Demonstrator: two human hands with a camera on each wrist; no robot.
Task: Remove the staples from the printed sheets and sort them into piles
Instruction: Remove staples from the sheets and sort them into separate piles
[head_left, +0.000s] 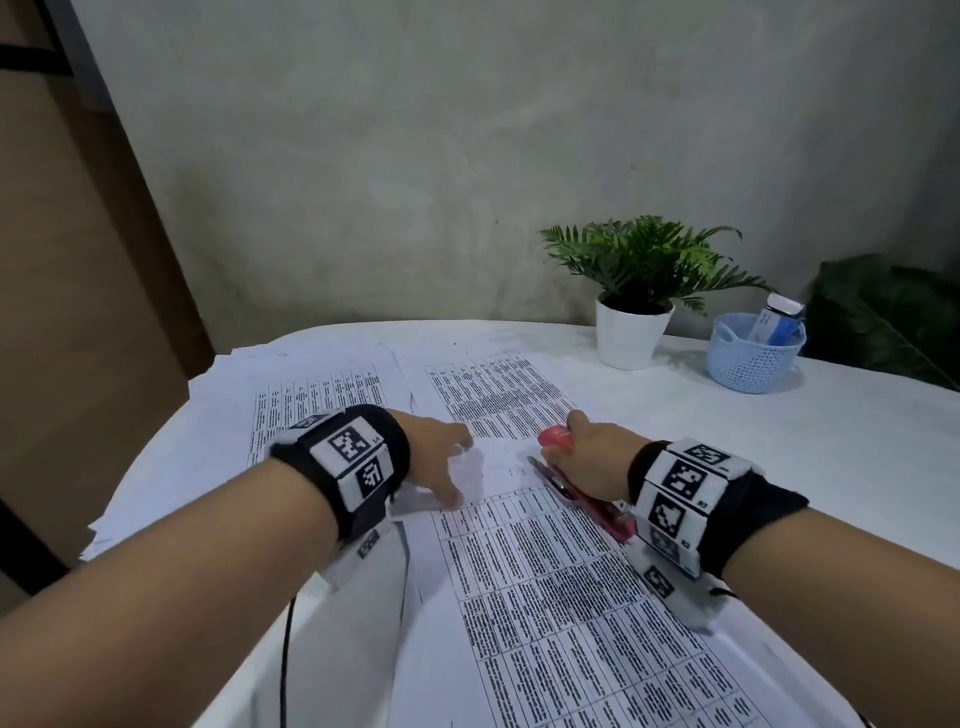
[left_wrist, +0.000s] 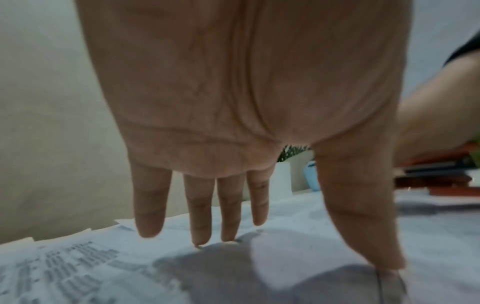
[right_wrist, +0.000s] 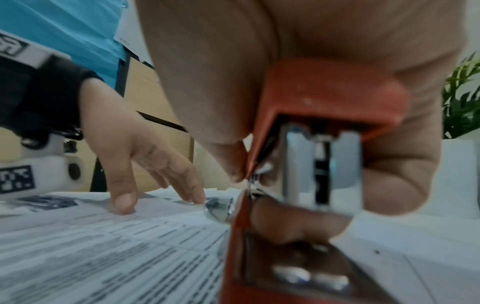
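Note:
A stapled set of printed sheets (head_left: 545, 597) lies in front of me on the white table. My left hand (head_left: 441, 462) is open, and its fingertips (left_wrist: 200, 236) and thumb press down on the top end of the sheet (left_wrist: 78, 267). My right hand (head_left: 582, 452) grips a red stapler (head_left: 597, 512) laid along the sheet's right edge. In the right wrist view the stapler (right_wrist: 324, 92) has its metal tip (right_wrist: 219, 207) down on the paper near my left hand (right_wrist: 145, 160). Two spreads of printed pages lie beyond: a left pile (head_left: 322, 395) and a middle pile (head_left: 493, 395).
A potted plant (head_left: 631, 332) and a blue basket (head_left: 753, 353) holding small items stand at the back right by the wall. A black cable (head_left: 284, 649) hangs off the table's left edge. A brown cabinet (head_left: 78, 312) stands to the left.

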